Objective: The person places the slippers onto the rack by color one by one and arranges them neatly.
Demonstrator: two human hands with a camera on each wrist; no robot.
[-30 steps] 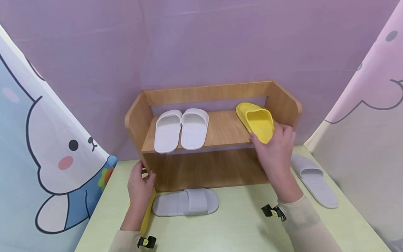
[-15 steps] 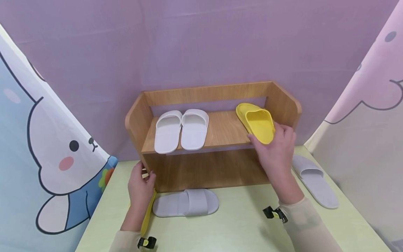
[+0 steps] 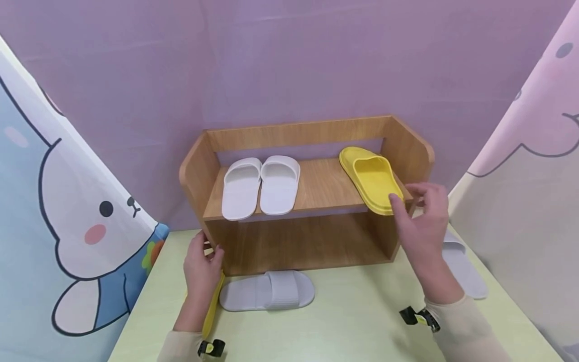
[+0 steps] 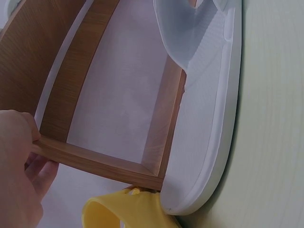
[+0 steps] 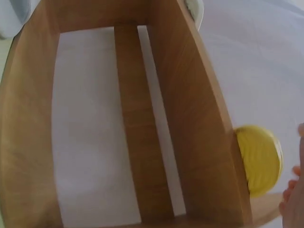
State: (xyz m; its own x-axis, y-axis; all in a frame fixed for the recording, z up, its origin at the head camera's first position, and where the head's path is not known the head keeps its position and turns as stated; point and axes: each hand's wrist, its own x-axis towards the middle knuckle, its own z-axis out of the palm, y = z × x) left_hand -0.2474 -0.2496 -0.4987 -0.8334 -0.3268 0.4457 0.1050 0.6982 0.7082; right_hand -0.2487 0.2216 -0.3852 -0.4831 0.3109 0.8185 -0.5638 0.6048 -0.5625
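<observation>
My left hand grips the front edge of the left side panel of a small wooden shoe rack, its thumb inside and fingers outside in the left wrist view. Toe inward, a yellow slipper lies at the right end of the upper shelf, its heel slightly over the front edge. My right hand is beside that heel with thumb and fingers spread, nothing held between them. The right wrist view shows the fingers apart from the slipper. Two white slippers sit side by side on the upper shelf's left.
A grey slipper lies sideways before the rack. Another grey slipper is on the table at the right, partly behind my right hand. A second yellow slipper lies by the rack's left side. Fabric curtains stand behind and beside.
My right hand has let go of the yellow slipper and moved right, off its heel. The slipper's heel now shows whole. The left hand stays on the rack.
</observation>
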